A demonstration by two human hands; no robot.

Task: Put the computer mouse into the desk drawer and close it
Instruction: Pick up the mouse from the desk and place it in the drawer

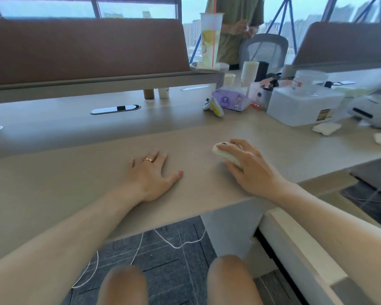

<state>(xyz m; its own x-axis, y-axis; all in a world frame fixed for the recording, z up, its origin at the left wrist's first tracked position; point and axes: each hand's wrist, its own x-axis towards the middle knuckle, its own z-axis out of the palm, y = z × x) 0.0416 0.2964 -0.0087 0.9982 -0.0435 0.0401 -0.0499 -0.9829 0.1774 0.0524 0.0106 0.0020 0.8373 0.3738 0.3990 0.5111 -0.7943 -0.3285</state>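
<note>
Beige desk (79, 172) fills most of the view, with a brown partition (86, 49) along its far edge and windows behind it. On the bare stretch of the top, the left hand (151, 175) lies flat, palm down, fingers spread and relaxed, holding nothing; a gold ring (149, 159) sits on one finger. To its right, well apart from it, the right hand (248, 166) is cupped over the white computer mouse (223, 154), fingers draped across the top and the thumb pressed against its near side, so it grips the mouse as the mouse rests on the desk close to the front edge. Only the front and left flank of the mouse show past the fingers. Below the desk on the right a white drawer unit (295, 238) stands beside the person's bare knees; whether a drawer is pulled out I cannot tell. Farther back on the right sit a purple tissue pack (231, 101), a clear plastic box (304, 105) and a tall cup with a pink straw (210, 40)
</note>
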